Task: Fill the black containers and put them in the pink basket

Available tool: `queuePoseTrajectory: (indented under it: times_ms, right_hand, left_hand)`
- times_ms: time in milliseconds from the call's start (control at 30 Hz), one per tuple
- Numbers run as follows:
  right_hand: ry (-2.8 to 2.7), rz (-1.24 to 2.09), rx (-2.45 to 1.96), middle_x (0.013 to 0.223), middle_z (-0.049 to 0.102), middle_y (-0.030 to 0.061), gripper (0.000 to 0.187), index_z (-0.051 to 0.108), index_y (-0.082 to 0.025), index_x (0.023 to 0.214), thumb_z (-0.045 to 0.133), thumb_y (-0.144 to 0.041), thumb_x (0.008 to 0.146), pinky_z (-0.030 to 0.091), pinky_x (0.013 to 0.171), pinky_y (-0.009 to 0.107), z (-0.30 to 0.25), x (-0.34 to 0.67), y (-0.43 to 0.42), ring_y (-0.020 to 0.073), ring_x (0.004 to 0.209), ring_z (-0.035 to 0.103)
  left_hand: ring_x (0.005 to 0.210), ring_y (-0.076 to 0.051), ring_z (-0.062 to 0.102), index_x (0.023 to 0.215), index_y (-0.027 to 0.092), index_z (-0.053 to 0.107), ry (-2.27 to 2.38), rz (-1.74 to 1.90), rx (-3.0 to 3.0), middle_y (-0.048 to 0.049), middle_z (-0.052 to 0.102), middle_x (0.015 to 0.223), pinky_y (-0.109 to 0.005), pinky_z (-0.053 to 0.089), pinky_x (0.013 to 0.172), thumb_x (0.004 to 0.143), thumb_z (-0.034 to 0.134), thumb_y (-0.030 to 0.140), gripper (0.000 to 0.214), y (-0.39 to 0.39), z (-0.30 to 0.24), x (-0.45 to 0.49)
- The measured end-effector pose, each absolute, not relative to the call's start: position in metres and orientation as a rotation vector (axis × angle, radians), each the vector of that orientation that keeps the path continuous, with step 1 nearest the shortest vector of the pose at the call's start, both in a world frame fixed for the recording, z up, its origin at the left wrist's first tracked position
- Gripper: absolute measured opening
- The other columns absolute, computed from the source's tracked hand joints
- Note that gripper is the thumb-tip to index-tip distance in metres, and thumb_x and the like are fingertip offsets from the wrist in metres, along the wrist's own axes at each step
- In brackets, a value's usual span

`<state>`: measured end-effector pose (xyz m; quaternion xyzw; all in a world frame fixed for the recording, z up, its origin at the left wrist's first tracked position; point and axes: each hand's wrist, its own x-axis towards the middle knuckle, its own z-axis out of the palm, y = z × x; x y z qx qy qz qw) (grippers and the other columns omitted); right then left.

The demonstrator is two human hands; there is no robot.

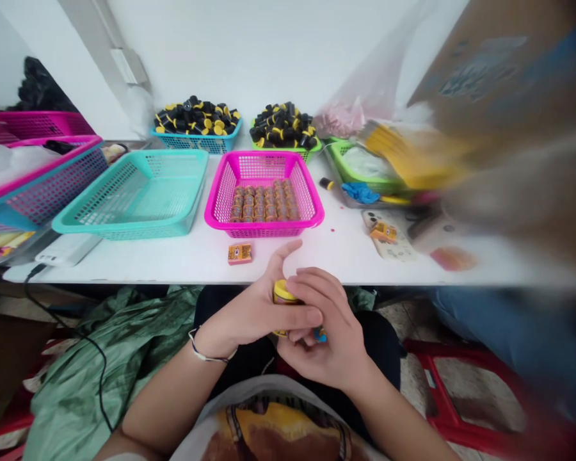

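Note:
Over my lap, just in front of the table edge, my two hands meet around a small yellow-lidded jar with a printed wrap. My left hand is closed on its side, thumb laid across it and index finger pointing out. The curled fingers of my right hand press against the jar from the other side. A bit of blue shows among the right fingers; what it is, I cannot make out. Beyond them stands a pink basket with rows of wrapped jars. A small orange box lies before it.
A turquoise basket stands left. Behind are blue and green baskets heaped with black-and-yellow jars. A loose jar, blue glove and phone lie right. A co-worker's blurred arm is at far right.

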<state>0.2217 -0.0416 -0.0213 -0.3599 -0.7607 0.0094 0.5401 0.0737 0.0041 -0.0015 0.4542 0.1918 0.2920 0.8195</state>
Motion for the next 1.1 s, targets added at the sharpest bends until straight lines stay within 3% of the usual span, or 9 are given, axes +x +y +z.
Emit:
queuePoseTrajectory:
  times_ms: [233,400,533,700,800,900,1000,1100]
  right_hand:
    - [-1.858,-0.082,-0.801,0.105,0.075,0.0075,0.063,0.058,-0.025,0.132,0.076,-0.017,0.072,0.062,0.094,0.053,-0.016,0.225,-0.044,0.0300,0.101,0.072]
    - [-1.842,-0.104,-0.742,0.102,0.073,0.0074,0.063,0.063,-0.022,0.129,0.080,-0.016,0.069,0.062,0.098,0.053,-0.019,0.224,-0.046,0.0299,0.103,0.068]
    - [-1.952,-0.153,-0.710,0.105,0.076,0.0069,0.052,0.064,-0.023,0.133,0.080,-0.032,0.084,0.058,0.105,0.059,-0.018,0.233,-0.048,0.0281,0.101,0.066]
    - [-2.075,-0.204,-0.634,0.108,0.077,0.0080,0.034,0.068,-0.017,0.129,0.067,-0.028,0.097,0.046,0.119,0.060,-0.017,0.244,-0.050,0.0252,0.104,0.063]
    - [-2.111,-0.201,-0.635,0.106,0.078,0.0072,0.034,0.067,-0.018,0.129,0.067,-0.028,0.097,0.044,0.121,0.060,-0.014,0.245,-0.049,0.0250,0.104,0.063]
    - [-2.139,-0.186,-0.654,0.107,0.077,0.0053,0.035,0.066,-0.024,0.130,0.069,-0.033,0.096,0.046,0.119,0.059,-0.010,0.244,-0.048,0.0249,0.105,0.064]
    - [-2.115,-0.149,-0.661,0.108,0.075,0.0083,0.041,0.064,-0.022,0.129,0.072,-0.040,0.093,0.053,0.112,0.054,-0.007,0.240,-0.046,0.0261,0.107,0.065]
    - [-2.078,-0.082,-0.654,0.105,0.073,0.0086,0.043,0.061,-0.022,0.128,0.073,-0.041,0.091,0.059,0.102,0.051,-0.007,0.237,-0.044,0.0274,0.107,0.068]
  left_hand:
    - [0.064,-0.010,0.067,0.160,0.032,-0.024,0.365,0.695,1.114,0.0071,0.070,0.076,-0.018,0.053,0.063,0.083,0.081,0.012,0.131,-0.007,0.013,0.070]
    - [0.063,-0.010,0.067,0.162,0.036,-0.015,0.368,0.724,1.059,0.0032,0.073,0.084,-0.018,0.052,0.062,0.077,0.089,0.022,0.135,-0.013,0.010,0.068]
    - [0.073,-0.015,0.072,0.160,0.039,-0.019,0.351,0.703,1.065,-0.0014,0.074,0.096,-0.022,0.056,0.065,0.072,0.092,0.020,0.144,-0.013,0.006,0.066]
    - [0.055,-0.007,0.060,0.156,0.040,-0.030,0.338,0.739,1.085,0.0093,0.061,0.075,-0.014,0.048,0.053,0.073,0.091,0.013,0.149,-0.015,0.008,0.066]
    - [0.055,-0.008,0.062,0.157,0.043,-0.026,0.329,0.763,1.073,0.0089,0.063,0.076,-0.014,0.047,0.052,0.075,0.088,0.011,0.144,-0.016,0.009,0.066]
    - [0.058,-0.011,0.068,0.156,0.044,-0.027,0.342,0.727,1.041,0.0052,0.068,0.084,-0.017,0.051,0.054,0.074,0.090,0.013,0.146,-0.016,0.008,0.065]
    - [0.061,-0.014,0.072,0.155,0.044,-0.029,0.245,0.671,1.009,0.0051,0.070,0.086,-0.020,0.055,0.056,0.072,0.093,0.021,0.149,-0.013,0.005,0.062]
    - [0.074,-0.013,0.074,0.159,0.045,-0.010,0.235,0.676,1.104,0.0035,0.071,0.097,-0.022,0.058,0.069,0.074,0.091,0.018,0.135,-0.010,0.007,0.057]
